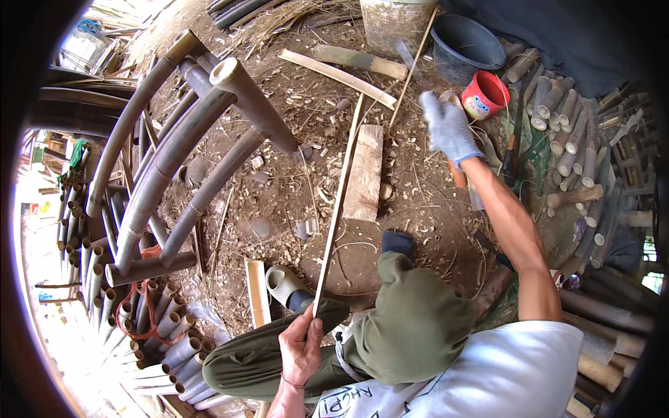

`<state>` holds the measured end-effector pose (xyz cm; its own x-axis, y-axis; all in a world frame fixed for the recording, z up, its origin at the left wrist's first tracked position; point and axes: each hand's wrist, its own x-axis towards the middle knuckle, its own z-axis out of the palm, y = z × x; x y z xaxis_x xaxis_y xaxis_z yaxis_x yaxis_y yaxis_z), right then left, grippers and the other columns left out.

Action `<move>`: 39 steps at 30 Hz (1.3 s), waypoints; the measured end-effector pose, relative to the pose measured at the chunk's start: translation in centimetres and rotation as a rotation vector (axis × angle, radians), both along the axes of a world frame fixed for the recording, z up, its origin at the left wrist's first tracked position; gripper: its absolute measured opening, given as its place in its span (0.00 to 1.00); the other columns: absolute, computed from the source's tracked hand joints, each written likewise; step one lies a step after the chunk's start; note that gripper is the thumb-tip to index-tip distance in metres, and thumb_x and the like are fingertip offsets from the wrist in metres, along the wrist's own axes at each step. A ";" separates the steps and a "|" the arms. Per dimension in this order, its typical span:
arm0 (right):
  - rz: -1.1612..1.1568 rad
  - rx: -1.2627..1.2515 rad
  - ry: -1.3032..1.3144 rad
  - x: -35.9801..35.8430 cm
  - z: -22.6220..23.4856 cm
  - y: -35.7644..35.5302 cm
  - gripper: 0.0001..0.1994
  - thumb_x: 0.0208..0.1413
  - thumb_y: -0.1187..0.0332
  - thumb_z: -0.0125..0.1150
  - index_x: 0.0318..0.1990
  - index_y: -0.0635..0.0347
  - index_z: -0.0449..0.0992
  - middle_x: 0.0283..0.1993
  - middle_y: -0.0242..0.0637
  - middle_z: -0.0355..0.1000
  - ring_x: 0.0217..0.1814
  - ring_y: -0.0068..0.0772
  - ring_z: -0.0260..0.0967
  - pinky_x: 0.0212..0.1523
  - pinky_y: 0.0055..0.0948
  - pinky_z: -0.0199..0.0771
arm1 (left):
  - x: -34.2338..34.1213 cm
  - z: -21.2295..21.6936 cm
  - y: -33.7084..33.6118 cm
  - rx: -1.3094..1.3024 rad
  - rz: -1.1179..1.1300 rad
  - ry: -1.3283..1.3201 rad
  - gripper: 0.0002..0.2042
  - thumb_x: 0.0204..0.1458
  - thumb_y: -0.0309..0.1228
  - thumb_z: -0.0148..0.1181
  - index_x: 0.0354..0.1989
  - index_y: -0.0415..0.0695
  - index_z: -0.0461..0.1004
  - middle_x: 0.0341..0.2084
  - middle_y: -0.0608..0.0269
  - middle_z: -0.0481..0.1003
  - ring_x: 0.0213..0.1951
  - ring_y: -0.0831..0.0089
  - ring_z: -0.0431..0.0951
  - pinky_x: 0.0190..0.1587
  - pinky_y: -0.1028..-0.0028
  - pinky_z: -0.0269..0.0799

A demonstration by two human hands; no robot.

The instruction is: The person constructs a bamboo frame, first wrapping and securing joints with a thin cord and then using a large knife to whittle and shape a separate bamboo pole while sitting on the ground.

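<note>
My left hand (300,346) is closed around the near end of a long, thin bamboo strip (338,202). The strip slants up and away, past a flat wooden block (364,173) lying on the dirt. My right hand (449,129), in a grey-blue work glove, reaches far forward on the right with fingers stretched out; I see nothing held in it. Close under its wrist is a brown wooden handle (457,174), and beside that a flat grey blade (476,198), both partly hidden by my forearm. A red bucket (486,95) stands just right of the glove.
A bamboo frame (181,153) stands at the left, with bundled bamboo tubes (174,334) below it. Split bamboo pieces (338,78) lie ahead. A black tub (467,43) and a pale bucket (397,24) are at the back. Cut bamboo (575,132) is stacked right. Shavings litter the ground.
</note>
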<state>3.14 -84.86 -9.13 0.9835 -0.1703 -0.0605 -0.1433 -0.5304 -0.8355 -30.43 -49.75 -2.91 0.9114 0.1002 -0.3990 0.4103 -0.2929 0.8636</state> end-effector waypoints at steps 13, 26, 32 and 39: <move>0.581 -0.337 -0.318 -13.6 2.8 10.4 0.24 0.53 0.39 0.64 0.32 0.52 0.77 0.24 0.41 0.75 0.25 0.48 0.76 0.29 0.44 0.77 | 13.5 1.4 -5.5 -0.483 0.193 -0.044 0.12 0.69 0.38 0.50 0.47 0.45 0.75 0.17 0.73 0.66 0.12 0.88 0.59 0.11 0.85 0.51; 0.258 -0.236 -0.236 -6.1 -0.7 6.1 0.27 0.60 0.38 0.55 0.33 0.57 0.77 0.22 0.49 0.74 0.27 0.54 0.77 0.27 0.47 0.75 | 3.2 2.3 -2.9 -0.479 0.149 0.147 0.22 0.69 0.32 0.50 0.68 0.36 0.64 0.19 0.75 0.65 0.18 0.87 0.60 0.20 0.84 0.54; 0.198 -0.234 -0.487 -2.2 -2.4 4.4 0.34 0.62 0.34 0.49 0.25 0.61 0.76 0.19 0.45 0.73 0.22 0.46 0.76 0.27 0.43 0.76 | -1.2 4.1 -1.2 -0.449 0.100 0.188 0.24 0.67 0.32 0.54 0.67 0.33 0.63 0.18 0.73 0.66 0.17 0.87 0.60 0.18 0.84 0.53; 0.294 -0.215 -0.258 -3.7 4.9 5.6 0.31 0.65 0.40 0.49 0.30 0.64 0.78 0.22 0.50 0.73 0.31 0.44 0.77 0.34 0.45 0.72 | 0.8 0.7 -0.1 -0.813 0.307 0.095 0.26 0.69 0.44 0.46 0.70 0.40 0.59 0.10 0.73 0.56 0.10 0.83 0.54 0.11 0.81 0.51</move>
